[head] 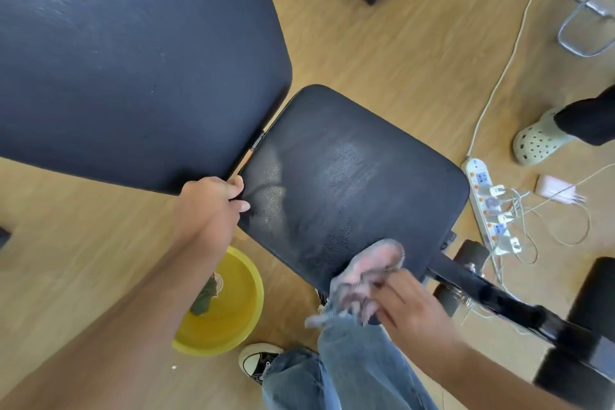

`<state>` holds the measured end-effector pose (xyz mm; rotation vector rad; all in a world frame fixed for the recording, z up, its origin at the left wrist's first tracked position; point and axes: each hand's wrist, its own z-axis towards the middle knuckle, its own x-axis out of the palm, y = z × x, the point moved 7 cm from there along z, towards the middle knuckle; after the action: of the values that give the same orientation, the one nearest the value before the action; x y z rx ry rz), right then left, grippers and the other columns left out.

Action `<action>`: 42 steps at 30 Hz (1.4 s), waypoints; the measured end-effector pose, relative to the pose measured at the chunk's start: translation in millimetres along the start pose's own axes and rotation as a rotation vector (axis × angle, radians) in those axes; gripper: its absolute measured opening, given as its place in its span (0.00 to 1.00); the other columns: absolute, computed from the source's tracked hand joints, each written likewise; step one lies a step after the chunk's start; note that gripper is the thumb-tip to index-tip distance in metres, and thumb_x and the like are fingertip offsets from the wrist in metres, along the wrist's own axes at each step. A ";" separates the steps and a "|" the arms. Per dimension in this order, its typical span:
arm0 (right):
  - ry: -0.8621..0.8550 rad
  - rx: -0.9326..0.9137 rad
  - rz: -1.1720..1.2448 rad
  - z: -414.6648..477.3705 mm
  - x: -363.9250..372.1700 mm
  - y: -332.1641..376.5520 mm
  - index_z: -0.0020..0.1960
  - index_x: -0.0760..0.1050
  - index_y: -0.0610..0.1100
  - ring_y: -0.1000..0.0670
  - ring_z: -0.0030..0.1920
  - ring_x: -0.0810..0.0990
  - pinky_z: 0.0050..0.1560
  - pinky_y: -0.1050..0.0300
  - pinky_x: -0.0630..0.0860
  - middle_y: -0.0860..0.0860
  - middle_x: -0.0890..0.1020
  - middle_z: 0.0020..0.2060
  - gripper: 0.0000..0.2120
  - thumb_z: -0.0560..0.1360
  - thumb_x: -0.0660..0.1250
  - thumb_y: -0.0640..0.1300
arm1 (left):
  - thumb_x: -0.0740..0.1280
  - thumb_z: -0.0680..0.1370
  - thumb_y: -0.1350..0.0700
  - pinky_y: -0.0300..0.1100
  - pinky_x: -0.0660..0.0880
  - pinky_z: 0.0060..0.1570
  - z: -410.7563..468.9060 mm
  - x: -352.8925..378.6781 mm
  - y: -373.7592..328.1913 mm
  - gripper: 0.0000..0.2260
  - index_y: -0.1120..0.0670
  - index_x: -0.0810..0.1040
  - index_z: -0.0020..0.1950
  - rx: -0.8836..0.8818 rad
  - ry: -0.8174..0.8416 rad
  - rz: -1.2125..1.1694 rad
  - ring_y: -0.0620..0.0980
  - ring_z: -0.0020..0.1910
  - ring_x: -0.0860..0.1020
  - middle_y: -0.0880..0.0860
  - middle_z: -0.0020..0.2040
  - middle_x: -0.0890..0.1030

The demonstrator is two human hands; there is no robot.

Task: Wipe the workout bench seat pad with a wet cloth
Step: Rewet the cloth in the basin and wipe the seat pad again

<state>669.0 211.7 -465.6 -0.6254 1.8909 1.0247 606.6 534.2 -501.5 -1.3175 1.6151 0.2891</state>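
Observation:
The black seat pad (pixel 349 176) of the workout bench fills the middle of the view, with damp shiny streaks across it. My right hand (pixel 409 303) grips a crumpled pale grey cloth (pixel 369 273) and presses it on the pad's near edge; hand and cloth are motion-blurred. My left hand (pixel 213 200) clasps the pad's left corner, beside the gap to the large black back pad (pixel 126 56).
A yellow basin (pixel 229 316) with water and a dark rag sits on the wooden floor below my left arm. My jeans and a sneaker (pixel 258 358) are at the bottom. A power strip (pixel 486 203) with tangled cables lies right of the bench. Another person's foot (pixel 539 140) stands at the right.

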 end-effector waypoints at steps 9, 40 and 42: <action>-0.572 0.724 0.050 153.2 -111.5 -104.0 0.40 0.75 0.37 0.35 0.48 0.76 0.43 0.51 0.66 0.38 0.76 0.42 0.09 0.77 0.63 0.40 | 0.73 0.74 0.52 0.46 0.80 0.43 -0.8 2.2 8.5 0.14 0.43 0.83 0.59 -0.107 0.021 -0.024 0.55 0.43 0.81 0.50 0.49 0.81; 0.110 -0.706 -0.295 80.0 -0.3 51.7 0.53 0.84 0.41 0.46 0.39 0.70 0.42 0.54 0.72 0.47 0.79 0.37 0.16 0.81 0.56 0.35 | 0.59 0.75 0.62 0.47 0.72 0.67 -3.7 -13.5 15.7 0.23 0.49 0.78 0.68 0.020 0.231 -0.332 0.52 0.66 0.76 0.52 0.65 0.80; 0.105 -0.754 -0.319 98.5 -2.5 58.5 0.52 0.84 0.41 0.45 0.39 0.76 0.45 0.54 0.76 0.47 0.82 0.41 0.14 0.79 0.60 0.35 | 0.62 0.76 0.63 0.46 0.73 0.66 -5.8 -12.3 17.6 0.22 0.50 0.78 0.69 0.060 0.201 -0.326 0.51 0.64 0.78 0.52 0.64 0.81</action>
<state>671.7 326.2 -467.3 -1.3812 1.3811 1.5025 587.6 544.3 -495.7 -1.5751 1.5274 -0.0927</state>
